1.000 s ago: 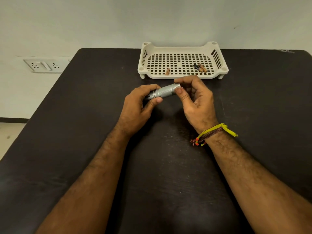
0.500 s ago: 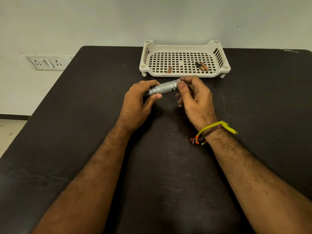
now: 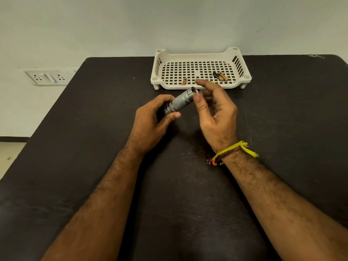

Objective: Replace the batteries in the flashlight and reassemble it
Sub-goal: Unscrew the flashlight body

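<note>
Left hand (image 3: 150,117) grips one silver metal flashlight (image 3: 179,101); right hand (image 3: 214,110) loose at its open end. Three batteries: one (image 3: 184,81) alone, two (image 3: 220,76) together in one cream perforated tray (image 3: 188,87).

Plain indoor room: dark table (image 3: 75,166) against white wall, wall sockets (image 3: 48,77)

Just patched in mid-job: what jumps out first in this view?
The silver flashlight at table centre, its lower end in the left hand, its far end looking open beside the right hand. Behind them, the white basket holds loose batteries.
</note>
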